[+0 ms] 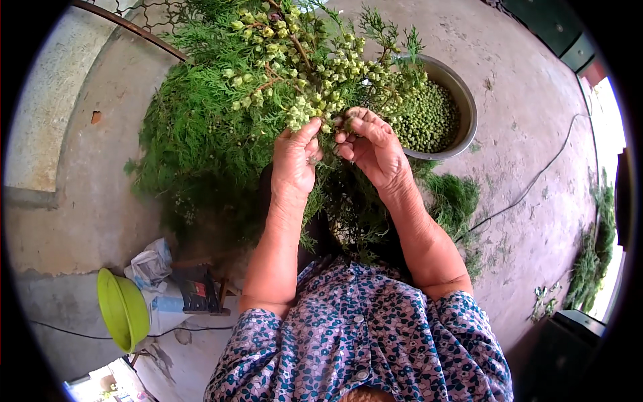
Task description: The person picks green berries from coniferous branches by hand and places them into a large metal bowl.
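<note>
A leafy conifer branch [295, 50] thick with pale green cones stands up in front of me over a heap of feathery green foliage [177, 124]. My left hand [295, 157] is closed at its lower end, thumb and finger pinching a cone-bearing sprig. Close beside it, my right hand [376, 144] has thumb and fingers curled together against the same cluster. What sits between those right fingertips is too small to make out. Just right of the branch is a round metal basin [469, 110], holding many loose green cones [425, 120]; foliage covers part of its left side.
Cut greenery [452, 201] lies below the basin, with more [589, 261] along the far right edge. A dark cable [536, 177] crosses the concrete floor [516, 60]. At lower left are a lime-green tub [120, 311] and a plastic bag [149, 263]. A dark box [559, 348] stands lower right.
</note>
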`<state>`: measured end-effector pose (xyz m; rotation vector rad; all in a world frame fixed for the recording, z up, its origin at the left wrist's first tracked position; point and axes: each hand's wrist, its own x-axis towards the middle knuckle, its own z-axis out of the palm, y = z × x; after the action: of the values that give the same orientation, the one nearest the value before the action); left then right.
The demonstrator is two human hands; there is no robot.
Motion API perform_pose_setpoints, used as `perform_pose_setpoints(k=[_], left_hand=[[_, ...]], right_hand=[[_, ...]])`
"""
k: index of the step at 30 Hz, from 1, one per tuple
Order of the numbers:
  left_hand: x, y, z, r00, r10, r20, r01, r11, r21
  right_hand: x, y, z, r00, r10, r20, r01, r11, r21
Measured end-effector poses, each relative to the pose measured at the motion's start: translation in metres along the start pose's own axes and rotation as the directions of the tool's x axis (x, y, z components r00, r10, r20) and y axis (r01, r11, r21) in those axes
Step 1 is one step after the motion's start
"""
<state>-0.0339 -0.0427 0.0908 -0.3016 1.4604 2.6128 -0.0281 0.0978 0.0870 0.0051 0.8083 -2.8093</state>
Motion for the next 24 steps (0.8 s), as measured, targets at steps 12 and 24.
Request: perform_pose_setpoints(k=[12,24], left_hand=[[-0.009,0.001,0.006,0.993,0.106,0.054,-0.114,0.975,0.189],[-0.011,0.006,0.016,0.976,0.164,0.143,-0.199,0.937,0.286]], right_hand=[[-0.009,0.008,0.000,0.998,-0.045,0.040,0.058,0.919,-0.391],[-0.026,-0.028,-0.018,0.985,-0.032,0.168,0.052,0.992,-0.116]])
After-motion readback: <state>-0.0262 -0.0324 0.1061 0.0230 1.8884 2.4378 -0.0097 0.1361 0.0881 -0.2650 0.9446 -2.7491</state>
